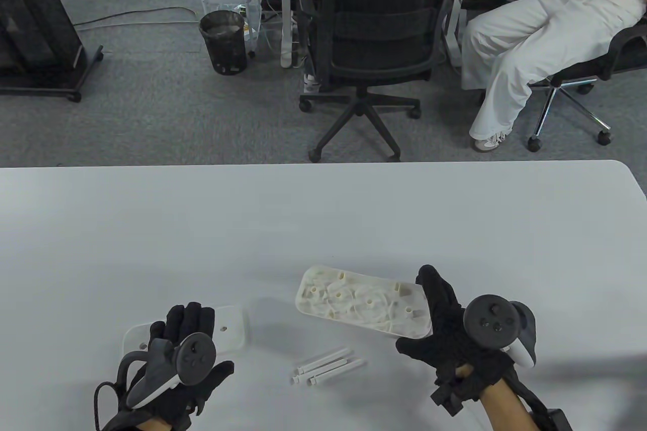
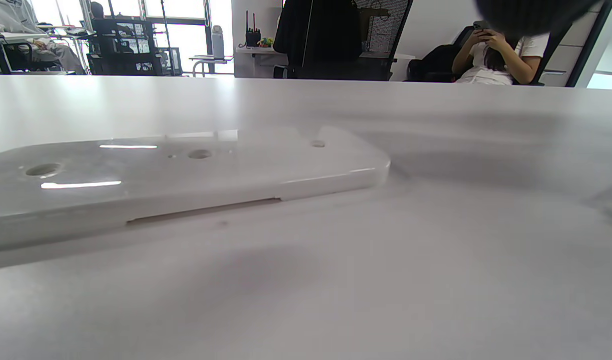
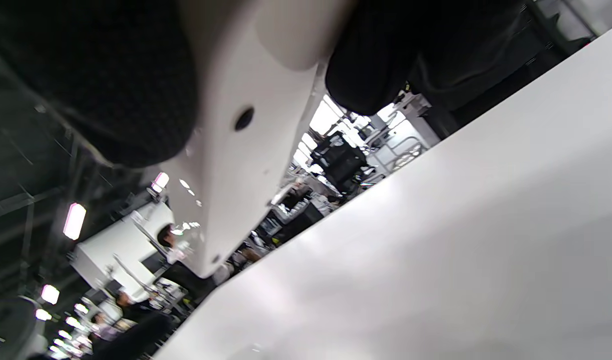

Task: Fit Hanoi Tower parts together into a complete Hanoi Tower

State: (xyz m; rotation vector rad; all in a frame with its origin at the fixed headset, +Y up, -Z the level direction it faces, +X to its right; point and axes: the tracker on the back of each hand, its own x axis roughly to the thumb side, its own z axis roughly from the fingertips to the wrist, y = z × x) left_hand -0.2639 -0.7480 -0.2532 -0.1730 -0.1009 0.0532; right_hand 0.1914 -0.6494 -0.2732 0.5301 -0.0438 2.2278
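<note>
The right hand grips a white base shell, ribbed underside up, lifted at the table's near edge. The left hand rests flat, fingers spread, on a flat holed plate. Three white pegs lie between them.

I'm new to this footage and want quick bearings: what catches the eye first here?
The right hand holds up a white ribbed base shell by its right end, hollow side facing the camera. At lower left, the left hand lies over a flat white plate with holes. Three white pegs lie between them.
</note>
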